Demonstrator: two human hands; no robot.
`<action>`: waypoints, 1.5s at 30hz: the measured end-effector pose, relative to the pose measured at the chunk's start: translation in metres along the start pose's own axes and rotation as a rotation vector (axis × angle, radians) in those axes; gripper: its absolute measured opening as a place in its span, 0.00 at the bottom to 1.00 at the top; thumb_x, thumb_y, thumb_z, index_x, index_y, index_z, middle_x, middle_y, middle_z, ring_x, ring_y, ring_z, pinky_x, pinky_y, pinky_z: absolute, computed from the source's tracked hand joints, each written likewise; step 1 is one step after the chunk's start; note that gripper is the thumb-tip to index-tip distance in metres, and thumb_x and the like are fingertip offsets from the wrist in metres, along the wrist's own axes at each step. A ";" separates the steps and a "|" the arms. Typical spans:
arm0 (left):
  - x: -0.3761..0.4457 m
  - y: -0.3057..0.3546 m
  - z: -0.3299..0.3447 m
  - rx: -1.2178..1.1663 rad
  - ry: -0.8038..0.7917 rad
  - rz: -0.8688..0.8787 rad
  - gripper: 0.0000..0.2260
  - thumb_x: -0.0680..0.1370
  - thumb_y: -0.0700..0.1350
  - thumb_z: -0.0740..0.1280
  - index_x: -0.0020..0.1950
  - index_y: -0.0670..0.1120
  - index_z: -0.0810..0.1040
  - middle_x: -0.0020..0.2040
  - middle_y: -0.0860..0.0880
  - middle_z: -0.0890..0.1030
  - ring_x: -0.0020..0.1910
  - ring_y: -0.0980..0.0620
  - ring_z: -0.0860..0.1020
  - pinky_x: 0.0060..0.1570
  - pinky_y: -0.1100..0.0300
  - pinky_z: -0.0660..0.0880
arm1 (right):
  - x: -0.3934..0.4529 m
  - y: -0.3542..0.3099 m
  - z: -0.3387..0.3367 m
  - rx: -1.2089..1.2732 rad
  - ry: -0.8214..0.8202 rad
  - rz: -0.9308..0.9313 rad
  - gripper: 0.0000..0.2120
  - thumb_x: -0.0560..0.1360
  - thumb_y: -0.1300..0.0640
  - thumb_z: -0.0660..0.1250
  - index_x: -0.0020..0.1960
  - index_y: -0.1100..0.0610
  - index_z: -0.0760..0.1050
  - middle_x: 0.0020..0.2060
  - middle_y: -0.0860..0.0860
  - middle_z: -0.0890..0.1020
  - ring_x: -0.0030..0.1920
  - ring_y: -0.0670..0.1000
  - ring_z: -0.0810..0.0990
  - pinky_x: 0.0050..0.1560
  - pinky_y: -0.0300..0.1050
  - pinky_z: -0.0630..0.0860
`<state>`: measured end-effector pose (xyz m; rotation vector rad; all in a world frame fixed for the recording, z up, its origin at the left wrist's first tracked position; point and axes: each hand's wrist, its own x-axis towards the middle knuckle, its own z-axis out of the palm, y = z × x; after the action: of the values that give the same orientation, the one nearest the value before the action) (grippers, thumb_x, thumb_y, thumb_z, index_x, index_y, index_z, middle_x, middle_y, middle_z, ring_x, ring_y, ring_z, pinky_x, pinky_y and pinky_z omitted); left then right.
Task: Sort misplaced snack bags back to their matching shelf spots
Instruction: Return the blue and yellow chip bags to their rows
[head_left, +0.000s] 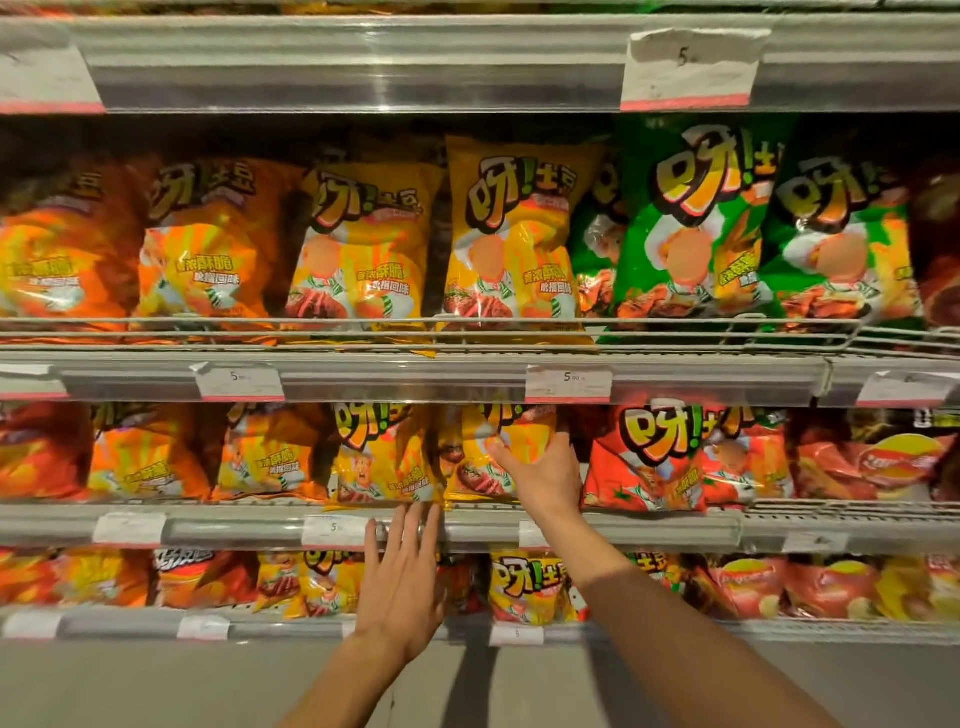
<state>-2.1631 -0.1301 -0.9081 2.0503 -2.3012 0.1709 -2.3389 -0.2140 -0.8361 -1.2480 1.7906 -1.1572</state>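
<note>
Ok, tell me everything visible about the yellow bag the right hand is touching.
The yellow snack bag is glossy foil-like plastic with orange rays, bold lettering and a meat picture. It stands upright on the second shelf from the bottom, top hidden behind the price rail. The right hand is spread on its front; another yellow bag stands at its left.

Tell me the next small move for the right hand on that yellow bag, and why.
Probably close the right hand on the yellow bag and ease it upright in its slot. The fingers are spread flat on its front, not gripping, and the bag leans beside another yellow bag, next to the red bags. The left hand is open at the shelf edge, holding nothing.
</note>
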 end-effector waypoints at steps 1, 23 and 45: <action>0.001 0.000 0.001 -0.007 0.008 0.000 0.40 0.81 0.61 0.58 0.80 0.47 0.35 0.82 0.45 0.44 0.80 0.43 0.41 0.74 0.39 0.36 | 0.001 0.001 0.002 -0.031 0.012 -0.005 0.44 0.67 0.34 0.77 0.70 0.61 0.67 0.70 0.59 0.73 0.70 0.61 0.72 0.68 0.61 0.72; -0.030 0.041 0.020 -0.481 0.174 -0.276 0.22 0.76 0.47 0.70 0.67 0.41 0.72 0.68 0.41 0.69 0.68 0.41 0.68 0.67 0.45 0.68 | -0.048 0.056 -0.021 -0.087 -0.111 -0.200 0.49 0.76 0.40 0.72 0.84 0.51 0.44 0.82 0.50 0.53 0.81 0.51 0.53 0.78 0.48 0.55; -0.014 0.059 0.166 -0.951 0.069 -0.330 0.26 0.74 0.46 0.75 0.68 0.41 0.71 0.63 0.43 0.75 0.62 0.47 0.72 0.61 0.56 0.68 | -0.071 0.269 -0.041 -0.238 0.075 -0.063 0.19 0.74 0.55 0.76 0.62 0.59 0.77 0.49 0.47 0.80 0.53 0.52 0.80 0.49 0.38 0.69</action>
<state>-2.2147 -0.1296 -1.0774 1.7651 -1.4737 -0.7053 -2.4489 -0.0938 -1.0647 -1.4228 2.0035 -1.0607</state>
